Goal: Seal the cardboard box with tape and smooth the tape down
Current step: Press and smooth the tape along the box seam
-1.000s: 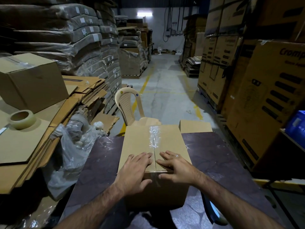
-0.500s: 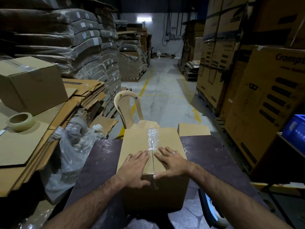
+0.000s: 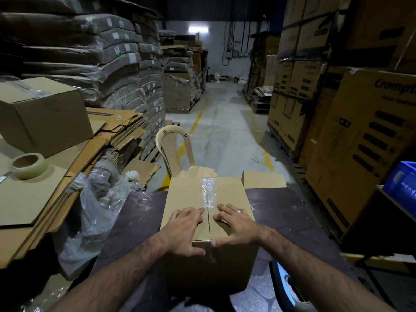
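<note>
- At the near middle of the dark counter (image 3: 281, 210) stands the cardboard box (image 3: 184, 199), flaps closed, its centre seam running from near to far.
- A strip of clear tape (image 3: 209, 192) lies along that seam; its far half looks crinkled and shiny, so it probably needs more pressing.
- The left hand (image 3: 184, 230) lies flat on the left flap, and the right hand (image 3: 236, 226) lies flat on the right flap.
- Both hands are spread with straight fingers and clamp nothing. They sit just apart with the seam between them, and the thumbs reach over the near edge where the tape turns down the front face.
- This placement likely holds both flaps level and steadies the box, so that a far-going stroke would rub the tape flat.
- The tape roll (image 3: 28, 162) rests on flattened cardboard at the left, well apart from the box, which suggests that taping of this seam is done and smoothing is the step in hand.
</note>
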Demonstrator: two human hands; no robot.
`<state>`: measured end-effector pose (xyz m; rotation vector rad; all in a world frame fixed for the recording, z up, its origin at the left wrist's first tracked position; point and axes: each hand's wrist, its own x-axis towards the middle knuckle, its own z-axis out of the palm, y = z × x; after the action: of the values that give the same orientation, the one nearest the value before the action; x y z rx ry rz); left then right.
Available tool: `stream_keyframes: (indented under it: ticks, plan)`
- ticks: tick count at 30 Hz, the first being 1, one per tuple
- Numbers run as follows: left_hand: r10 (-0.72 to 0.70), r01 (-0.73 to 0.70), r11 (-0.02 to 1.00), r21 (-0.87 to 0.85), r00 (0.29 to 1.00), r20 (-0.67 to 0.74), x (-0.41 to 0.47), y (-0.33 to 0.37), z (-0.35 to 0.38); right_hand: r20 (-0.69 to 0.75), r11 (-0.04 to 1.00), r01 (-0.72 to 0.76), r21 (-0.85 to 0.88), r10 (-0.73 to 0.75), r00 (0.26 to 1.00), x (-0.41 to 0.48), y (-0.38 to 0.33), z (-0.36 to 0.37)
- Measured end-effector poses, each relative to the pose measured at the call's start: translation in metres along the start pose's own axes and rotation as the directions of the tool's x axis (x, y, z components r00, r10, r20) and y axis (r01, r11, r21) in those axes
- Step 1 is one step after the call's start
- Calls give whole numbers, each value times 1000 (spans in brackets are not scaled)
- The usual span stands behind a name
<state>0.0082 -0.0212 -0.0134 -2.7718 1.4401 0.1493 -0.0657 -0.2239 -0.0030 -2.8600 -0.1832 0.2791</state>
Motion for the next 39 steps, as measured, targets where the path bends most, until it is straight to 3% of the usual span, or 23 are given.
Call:
stream_keyframes:
  ticks: [5,9,13,19,25,31,34,39]
  plan:
    - [1,0,1000,24,1000,-6,1,-1,2,-3,996,-83,-33,83,997,10,-4,0]
    - [-1,2,1000,9,997,-83,-1,1,8,-46,998,-62,-13,61,997,2,-2,4]
    - [-6,6,1000,14,999,-50,3,-3,7,-50,993,-92,-76,88,995,10,-3,3]
    - [-1,1,1000,-2,989,-145,-2,-2,10,-63,997,-67,31,69,996,2,-4,2]
    - [-4,1,1000,-31,995,-103,-1,-1,11,-56,995,-75,68,79,995,6,-9,0]
    - [30,-46,997,-65,973,-230,-6,1,11,-86,989,-40,143,53,995,-3,-6,-2]
    - [33,-46,997,-54,977,-209,-6,1,13,-90,993,-41,110,51,995,-4,-9,2]
    - [51,-68,995,-72,973,-223,-6,1,17,-101,979,3,202,18,995,-17,-4,6]
